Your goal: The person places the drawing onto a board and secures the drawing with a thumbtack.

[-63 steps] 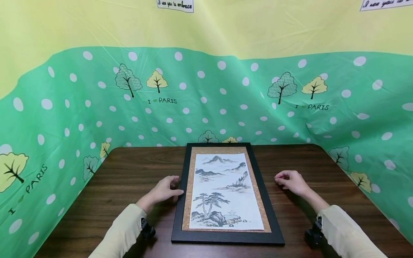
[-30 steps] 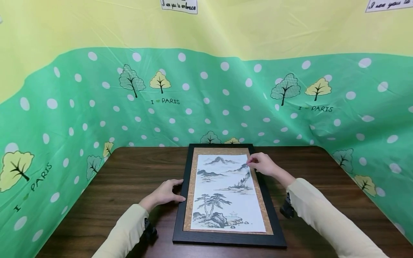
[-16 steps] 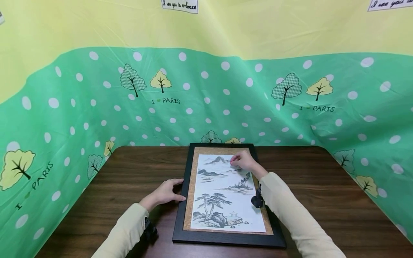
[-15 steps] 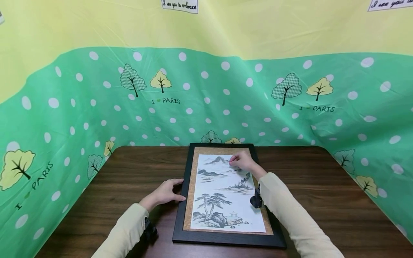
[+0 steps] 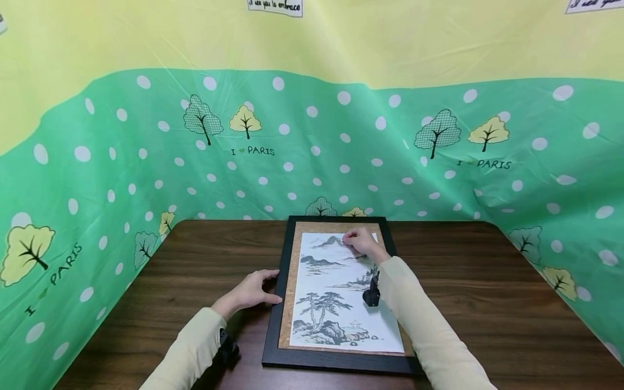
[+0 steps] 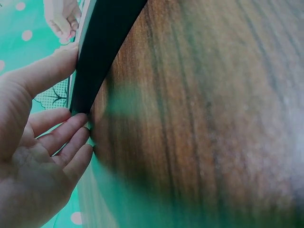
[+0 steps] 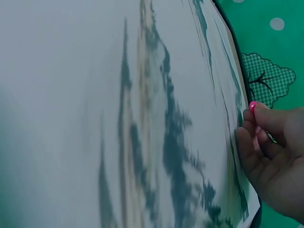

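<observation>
The frame (image 5: 341, 361) lies on the counter (image 5: 468, 287) before the cloth (image 5: 317, 173), with the print (image 5: 336, 283) inside; hands: left hand (image 5: 251, 288) at its left edge, right hand (image 5: 362, 242) over the print's far end.

A green polka-dot cloth (image 5: 302, 130) beneath a yellow band (image 5: 341, 43) spans the upper frame, its printed trees (image 5: 202, 116) standing above "PARIS" lettering (image 5: 253, 151). Below, a dark wood-grain bench (image 5: 463, 281) stretches across the lower frame.

Head view facing forward and down, wrist views close up, black frame (image 5: 341, 361) in all
</observation>
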The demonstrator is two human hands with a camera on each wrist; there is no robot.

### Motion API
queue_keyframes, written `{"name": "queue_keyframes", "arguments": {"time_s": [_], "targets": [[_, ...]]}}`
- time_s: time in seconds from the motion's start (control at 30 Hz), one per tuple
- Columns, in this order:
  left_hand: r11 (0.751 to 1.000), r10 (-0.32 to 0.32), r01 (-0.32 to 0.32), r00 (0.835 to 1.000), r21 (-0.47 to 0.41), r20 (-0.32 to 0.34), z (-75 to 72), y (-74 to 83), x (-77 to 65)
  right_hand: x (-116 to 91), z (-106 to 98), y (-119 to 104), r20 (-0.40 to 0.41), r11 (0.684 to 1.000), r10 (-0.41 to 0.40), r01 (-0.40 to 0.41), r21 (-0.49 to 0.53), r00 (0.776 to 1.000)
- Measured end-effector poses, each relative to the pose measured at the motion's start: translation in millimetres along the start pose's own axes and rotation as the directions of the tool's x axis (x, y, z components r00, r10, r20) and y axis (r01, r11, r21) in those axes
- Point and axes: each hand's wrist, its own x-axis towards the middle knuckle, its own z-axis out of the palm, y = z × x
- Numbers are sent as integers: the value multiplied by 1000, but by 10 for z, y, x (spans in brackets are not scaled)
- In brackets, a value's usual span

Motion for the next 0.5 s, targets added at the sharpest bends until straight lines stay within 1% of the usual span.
{"name": "queue_keyframes", "arguments": {"time_s": [0.17,0.33,0.5], "targets": [[1000,-6,6,1000,-15,-5,6,-13,7,119,84,-7,-48,999,-27,25,-37,998],[1000,-8,8,1000,-18,-1,16,-23,6,205,132,-9,-114,991,-26,11,-133,993],[1000,2,-2,1000,-20,-1,13,-45,3,262,157,-16,-116,986,-12,-7,-164,993]]}}
